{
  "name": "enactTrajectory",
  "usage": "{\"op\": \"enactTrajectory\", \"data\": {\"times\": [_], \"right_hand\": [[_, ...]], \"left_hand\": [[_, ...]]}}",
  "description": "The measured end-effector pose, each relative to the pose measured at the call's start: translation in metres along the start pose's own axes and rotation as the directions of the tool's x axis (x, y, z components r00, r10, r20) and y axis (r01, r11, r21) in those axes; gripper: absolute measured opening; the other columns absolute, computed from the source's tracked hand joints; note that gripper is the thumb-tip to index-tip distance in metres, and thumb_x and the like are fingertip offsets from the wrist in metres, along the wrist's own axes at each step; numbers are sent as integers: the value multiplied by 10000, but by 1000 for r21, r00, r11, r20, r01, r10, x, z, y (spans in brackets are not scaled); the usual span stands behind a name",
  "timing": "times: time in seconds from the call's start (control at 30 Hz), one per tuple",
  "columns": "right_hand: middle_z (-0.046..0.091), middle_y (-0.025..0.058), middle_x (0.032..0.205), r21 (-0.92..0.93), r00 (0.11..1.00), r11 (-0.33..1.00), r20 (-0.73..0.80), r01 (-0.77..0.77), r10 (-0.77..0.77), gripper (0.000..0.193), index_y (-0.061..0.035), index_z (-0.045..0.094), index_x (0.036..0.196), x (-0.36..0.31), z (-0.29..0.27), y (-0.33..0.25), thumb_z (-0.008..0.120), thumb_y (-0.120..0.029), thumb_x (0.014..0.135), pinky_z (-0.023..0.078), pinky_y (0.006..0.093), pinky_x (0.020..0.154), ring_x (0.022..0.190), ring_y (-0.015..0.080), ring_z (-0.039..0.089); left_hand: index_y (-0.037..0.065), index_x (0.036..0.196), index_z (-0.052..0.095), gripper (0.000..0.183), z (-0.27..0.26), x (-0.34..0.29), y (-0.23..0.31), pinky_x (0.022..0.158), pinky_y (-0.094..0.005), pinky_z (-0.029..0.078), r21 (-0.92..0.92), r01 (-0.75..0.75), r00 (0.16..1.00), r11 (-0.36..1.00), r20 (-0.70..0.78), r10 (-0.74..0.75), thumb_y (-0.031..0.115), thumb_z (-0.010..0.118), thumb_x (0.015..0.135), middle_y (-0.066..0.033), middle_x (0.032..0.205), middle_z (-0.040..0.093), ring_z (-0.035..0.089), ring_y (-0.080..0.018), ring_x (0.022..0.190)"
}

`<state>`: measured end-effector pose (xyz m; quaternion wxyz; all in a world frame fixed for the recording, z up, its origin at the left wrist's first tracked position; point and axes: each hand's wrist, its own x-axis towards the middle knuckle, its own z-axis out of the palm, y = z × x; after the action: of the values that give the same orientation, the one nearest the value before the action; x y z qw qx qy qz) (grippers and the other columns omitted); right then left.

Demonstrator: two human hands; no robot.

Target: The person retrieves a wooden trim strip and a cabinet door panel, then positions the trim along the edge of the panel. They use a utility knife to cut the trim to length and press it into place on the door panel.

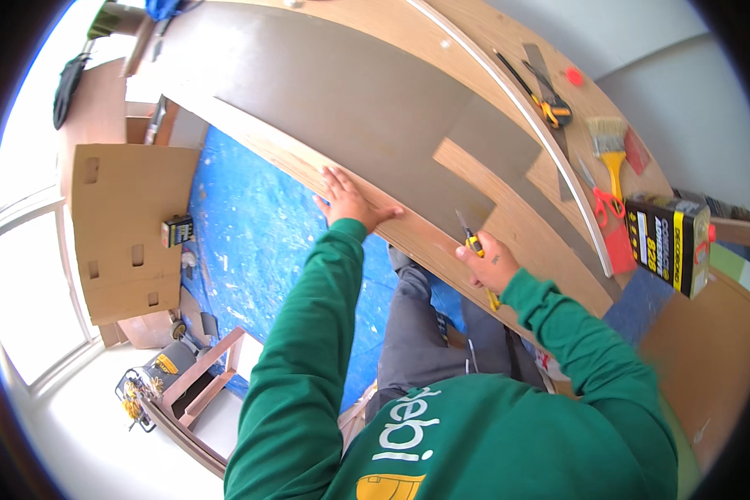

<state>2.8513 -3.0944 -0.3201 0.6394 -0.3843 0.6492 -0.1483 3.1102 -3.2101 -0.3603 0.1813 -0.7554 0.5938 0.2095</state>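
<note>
My left hand (pixel 347 202) lies with fingers spread on a long, narrow wood-grain strip (pixel 267 148) along the near edge of the work surface. In my right hand (pixel 490 265) is a yellow and black utility knife (pixel 472 242), gripped by its handle. Its blade end points up and away, over the strip's edge near a small wood-grain piece. Beyond both hands spreads a large grey sheet (pixel 333 83). A notched wood-grain panel (pixel 508 212) lies on the right of it.
Across a long white-edged strip (pixel 508 71) lie a tape measure (pixel 557 112), a pencil (pixel 515 72), a paintbrush (pixel 612 158) and red scissors (pixel 608 205). A black and yellow tin (pixel 683 250) stands right. Blue sheeting (pixel 250 225) covers the floor; a cardboard box (pixel 133 225) stands left.
</note>
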Motion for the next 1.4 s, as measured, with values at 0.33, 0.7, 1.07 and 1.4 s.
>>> {"op": "enactTrajectory", "data": {"times": [0.33,0.7,1.07,1.4], "right_hand": [[667,81,787,315,995,949,-81,-36,65,222,-17,554,995,78,82,-34,617,-227,962,525,286,508,563,135,616],[671,80,776,237,968,967,-207,-92,143,311,-6,579,954,81,98,-28,631,-310,993,554,307,607,645,141,658],[642,76,729,251,975,968,-207,-25,79,324,-9,560,903,85,103,-27,626,-313,994,521,306,579,615,127,651],[638,110,709,184,965,982,-241,-54,98,354,4,552,887,83,99,-34,620,-328,991,515,332,563,602,161,673]], "left_hand": [[-100,1550,-77,1673,-9,4,-13,1222,-579,57,-70,-70,997,995,13,71,838,792,470,-304,1645,-42,-9,-366,1558],[-59,1525,304,1171,-15,14,-55,1205,-602,80,-200,-315,940,928,-199,277,697,741,745,-254,1588,256,151,-427,1516],[-73,1570,81,1524,-87,117,-108,1235,-527,116,69,-137,990,988,-36,140,795,807,550,-259,1651,118,72,-348,1554],[-94,1559,-28,1610,-84,129,-93,1236,-545,46,98,-70,997,993,33,67,759,854,517,-269,1658,0,-34,-353,1558]]}}
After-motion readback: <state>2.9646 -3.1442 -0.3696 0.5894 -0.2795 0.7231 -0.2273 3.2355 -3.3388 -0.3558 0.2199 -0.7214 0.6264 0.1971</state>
